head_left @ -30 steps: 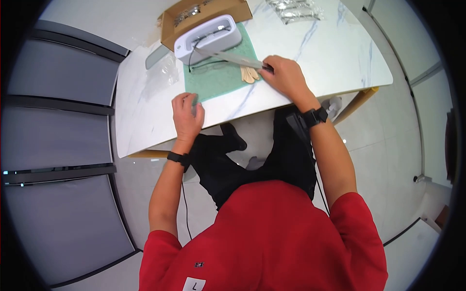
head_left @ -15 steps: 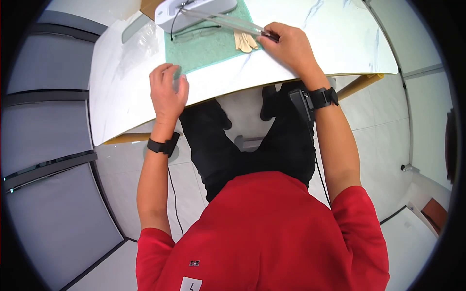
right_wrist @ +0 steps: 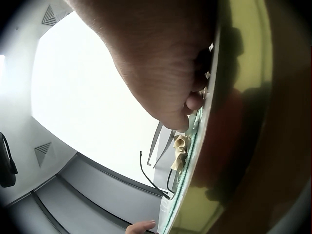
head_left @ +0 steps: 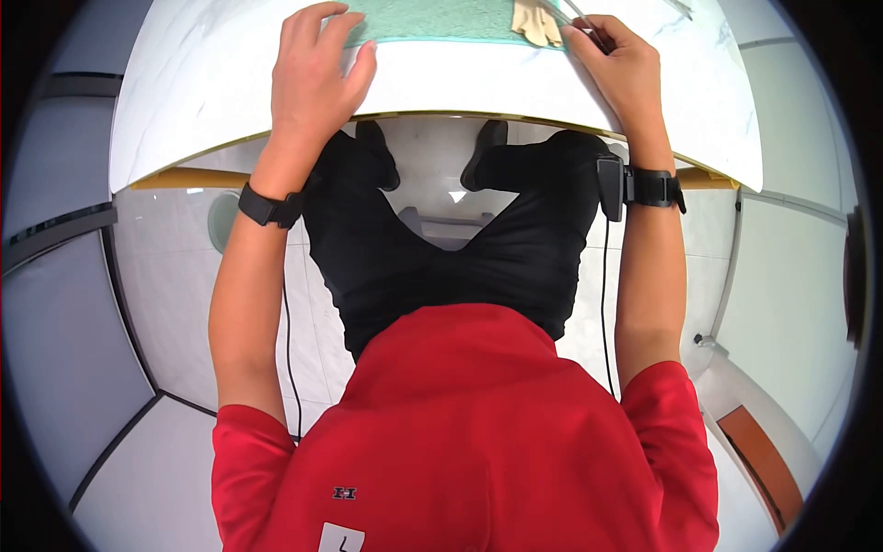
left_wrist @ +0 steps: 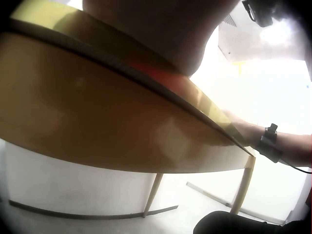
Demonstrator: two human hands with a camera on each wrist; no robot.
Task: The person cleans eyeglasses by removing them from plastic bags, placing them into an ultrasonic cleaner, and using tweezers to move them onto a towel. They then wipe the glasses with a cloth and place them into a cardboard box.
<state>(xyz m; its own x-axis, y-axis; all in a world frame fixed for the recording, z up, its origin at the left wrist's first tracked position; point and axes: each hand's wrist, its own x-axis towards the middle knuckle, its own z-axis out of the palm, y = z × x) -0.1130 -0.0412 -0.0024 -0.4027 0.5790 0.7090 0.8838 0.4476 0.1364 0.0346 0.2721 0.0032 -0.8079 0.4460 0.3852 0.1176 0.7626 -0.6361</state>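
Observation:
My right hand point(head_left: 625, 69) rests at the table's front right and grips a pair of long tweezers point(right_wrist: 155, 141) at the dark end. Their two slim prongs point away from me, mostly cut off in the head view. Beside the thumb lie beige rubber finger cots point(head_left: 536, 23) on the edge of a green cloth point(head_left: 441, 23). My left hand point(head_left: 317, 78) is over the cloth's left corner, fingers loosely bent and holding nothing. In the right wrist view, thin dark eyeglass temples point(right_wrist: 148, 178) stand out beyond the finger cots.
The white marbled table point(head_left: 478, 78) has a curved front edge close to my forearms. Cables point(head_left: 289, 340) hang from both wrist straps. My legs point(head_left: 432, 248) are under the table's edge, and grey panels point(head_left: 55, 340) stand at the left.
The head view has tipped down toward my body, so the white oval basin, eyeglasses and cardboard box have left it. My right hand keeps its grip on the tweezers. The left hand stays loose.

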